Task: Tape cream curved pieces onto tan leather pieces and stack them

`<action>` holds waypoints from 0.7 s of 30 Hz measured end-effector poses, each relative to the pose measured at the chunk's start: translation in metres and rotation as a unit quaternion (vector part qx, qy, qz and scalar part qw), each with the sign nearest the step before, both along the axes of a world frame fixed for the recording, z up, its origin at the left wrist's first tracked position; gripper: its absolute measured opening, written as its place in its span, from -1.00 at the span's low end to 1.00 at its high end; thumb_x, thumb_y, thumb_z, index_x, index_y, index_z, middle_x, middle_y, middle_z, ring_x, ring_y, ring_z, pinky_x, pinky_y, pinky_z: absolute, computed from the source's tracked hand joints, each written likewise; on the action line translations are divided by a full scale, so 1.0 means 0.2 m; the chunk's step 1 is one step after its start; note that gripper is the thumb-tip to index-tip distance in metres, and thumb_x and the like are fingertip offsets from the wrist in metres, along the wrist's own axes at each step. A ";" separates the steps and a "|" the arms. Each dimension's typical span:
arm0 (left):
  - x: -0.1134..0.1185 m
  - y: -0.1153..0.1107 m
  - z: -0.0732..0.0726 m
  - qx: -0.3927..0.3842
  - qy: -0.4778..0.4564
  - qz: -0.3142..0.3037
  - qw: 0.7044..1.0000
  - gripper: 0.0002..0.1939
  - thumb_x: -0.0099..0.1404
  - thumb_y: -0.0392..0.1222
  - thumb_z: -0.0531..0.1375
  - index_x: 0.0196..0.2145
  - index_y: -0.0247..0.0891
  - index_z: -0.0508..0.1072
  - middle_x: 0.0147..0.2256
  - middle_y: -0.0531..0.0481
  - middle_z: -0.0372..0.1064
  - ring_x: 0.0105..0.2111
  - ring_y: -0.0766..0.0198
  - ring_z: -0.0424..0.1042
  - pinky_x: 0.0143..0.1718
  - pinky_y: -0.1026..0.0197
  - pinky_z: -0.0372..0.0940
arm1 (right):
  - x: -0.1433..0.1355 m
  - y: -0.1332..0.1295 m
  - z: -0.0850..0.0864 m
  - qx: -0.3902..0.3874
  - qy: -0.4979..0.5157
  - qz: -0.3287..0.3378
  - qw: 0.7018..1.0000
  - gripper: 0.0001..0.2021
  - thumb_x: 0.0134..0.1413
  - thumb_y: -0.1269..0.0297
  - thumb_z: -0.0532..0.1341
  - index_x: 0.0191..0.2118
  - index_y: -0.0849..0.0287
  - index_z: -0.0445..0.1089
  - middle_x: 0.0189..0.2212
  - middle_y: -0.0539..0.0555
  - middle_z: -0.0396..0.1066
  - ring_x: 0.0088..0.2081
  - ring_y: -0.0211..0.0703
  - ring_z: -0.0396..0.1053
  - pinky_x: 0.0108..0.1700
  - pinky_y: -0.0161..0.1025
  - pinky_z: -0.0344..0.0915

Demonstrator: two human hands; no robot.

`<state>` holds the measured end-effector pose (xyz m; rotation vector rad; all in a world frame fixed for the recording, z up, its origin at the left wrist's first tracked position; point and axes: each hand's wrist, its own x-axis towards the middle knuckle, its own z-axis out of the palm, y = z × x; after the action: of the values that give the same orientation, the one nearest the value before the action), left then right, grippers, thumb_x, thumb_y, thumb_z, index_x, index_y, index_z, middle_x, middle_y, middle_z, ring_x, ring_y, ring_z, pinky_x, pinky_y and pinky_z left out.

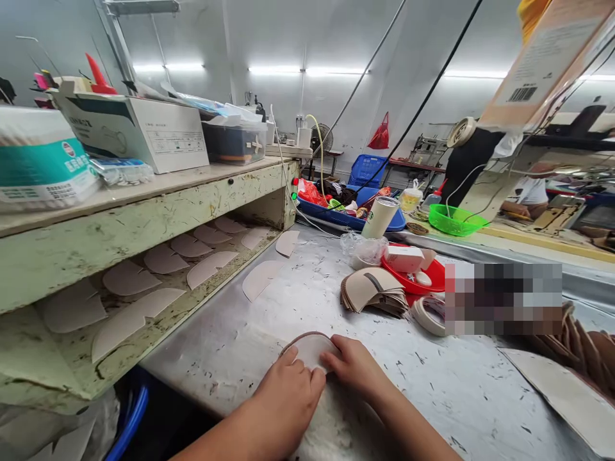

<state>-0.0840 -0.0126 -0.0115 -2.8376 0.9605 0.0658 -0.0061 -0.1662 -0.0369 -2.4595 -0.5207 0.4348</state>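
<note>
A pale, curved flat piece with a brown edge (pixel 311 347) lies on the metal tabletop in front of me. My left hand (pixel 291 390) is closed on its left side, the index finger laid along the curved rim. Over at its right edge, my right hand (pixel 355 362) is closed, with the thumb on the pale face and the fingers behind. Both hands partly cover the piece. Beyond them, to the right, sits a stack of similar curved pieces (pixel 372 288) with a dark strip on top.
Loose pale cut pieces (pixel 262 278) lie on the tabletop and on the shelf (pixel 177 307) at left. Tape rolls (pixel 429 317), a red basket (pixel 438 275) and a tumbler (pixel 379 218) stand farther back. Brown folded material (pixel 583 349) is at right.
</note>
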 end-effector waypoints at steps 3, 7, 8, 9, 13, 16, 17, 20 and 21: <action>0.03 -0.04 0.07 0.036 0.022 0.014 0.999 -0.58 0.06 -0.12 0.17 -0.12 -0.37 0.36 -0.34 -0.08 0.41 -0.35 0.13 0.39 0.04 0.00 0.04 | 0.00 -0.01 0.00 0.007 0.002 -0.016 1.000 -0.88 0.05 0.29 0.12 -0.39 0.22 0.33 -0.48 0.03 0.38 -0.46 -0.24 0.23 -0.45 -0.36 -0.01; 0.06 -0.07 0.12 0.062 0.047 0.033 0.996 -0.57 0.07 -0.09 0.17 -0.14 -0.40 0.42 -0.32 -0.16 0.44 -0.25 0.07 0.37 -0.01 0.02 0.08 | 0.00 0.00 0.02 -0.026 -0.011 -0.015 0.999 -0.90 0.04 0.32 0.14 -0.36 0.24 0.35 -0.42 0.08 0.42 -0.39 -0.19 0.29 -0.42 -0.34 0.00; 0.07 -0.07 0.11 0.062 0.044 0.029 0.997 -0.58 0.05 -0.09 0.19 -0.16 -0.40 0.44 -0.32 -0.18 0.44 -0.24 0.06 0.37 -0.02 0.01 0.09 | -0.01 0.01 0.02 -0.038 -0.016 -0.014 0.999 -0.90 0.03 0.32 0.14 -0.36 0.24 0.35 -0.40 0.10 0.43 -0.38 -0.18 0.31 -0.42 -0.33 -0.01; 0.07 -0.07 0.10 0.057 0.037 0.022 0.997 -0.59 0.04 -0.10 0.19 -0.18 -0.41 0.45 -0.31 -0.19 0.44 -0.23 0.06 0.36 -0.02 0.01 0.10 | -0.01 0.01 0.03 -0.049 -0.021 -0.012 0.998 -0.90 0.03 0.32 0.14 -0.36 0.24 0.35 -0.39 0.11 0.44 -0.37 -0.16 0.32 -0.42 -0.33 -0.01; 0.07 -0.06 0.03 0.039 0.005 -0.015 0.999 -0.43 0.01 -0.07 0.20 -0.08 -0.53 0.38 -0.08 -0.35 0.35 -0.05 -0.06 0.28 0.03 -0.03 0.08 | -0.01 0.03 0.04 -0.079 -0.035 0.003 0.996 -0.90 0.06 0.31 0.13 -0.34 0.23 0.34 -0.35 0.13 0.45 -0.31 -0.12 0.37 -0.42 -0.31 -0.01; 0.07 -0.08 0.03 0.048 0.031 -0.002 0.998 -0.38 0.01 -0.09 0.19 -0.02 -0.58 0.32 -0.05 -0.41 0.31 -0.02 -0.09 0.27 0.04 -0.04 0.10 | -0.01 0.01 0.05 -0.102 -0.034 -0.005 0.994 -0.80 0.08 0.21 0.14 -0.23 0.23 0.30 -0.33 0.15 0.46 -0.30 -0.06 0.40 -0.43 -0.30 0.03; 0.08 -0.09 0.04 0.056 0.046 0.008 0.997 -0.40 0.01 -0.11 0.20 -0.03 -0.56 0.33 -0.06 -0.40 0.33 -0.03 -0.08 0.29 0.03 -0.04 0.11 | -0.01 0.00 0.06 -0.111 -0.031 -0.014 0.993 -0.75 0.07 0.17 0.16 -0.19 0.23 0.28 -0.33 0.15 0.47 -0.30 -0.03 0.40 -0.43 -0.29 0.05; 0.09 -0.12 0.09 0.081 0.084 0.026 0.993 -0.42 0.00 -0.14 0.21 -0.04 -0.53 0.34 -0.07 -0.40 0.33 -0.03 -0.09 0.29 0.02 -0.04 0.14 | -0.02 -0.04 0.07 -0.124 -0.040 -0.033 0.991 -0.71 0.03 0.20 0.19 -0.16 0.25 0.27 -0.31 0.17 0.47 -0.27 0.03 0.41 -0.36 -0.23 0.19; 0.09 -0.13 0.11 0.089 0.096 0.032 0.991 -0.44 0.00 -0.14 0.21 -0.05 -0.52 0.35 -0.08 -0.39 0.34 -0.04 -0.09 0.30 0.02 -0.04 0.15 | -0.03 -0.05 0.07 -0.116 -0.062 -0.024 0.991 -0.75 0.04 0.28 0.16 -0.15 0.26 0.29 -0.24 0.19 0.45 -0.20 0.03 0.39 -0.27 -0.19 0.23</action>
<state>-0.0650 -0.0384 0.0112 -2.7334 0.8503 0.4159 -0.0113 -0.1763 -0.0224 -2.7308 -0.4842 0.3415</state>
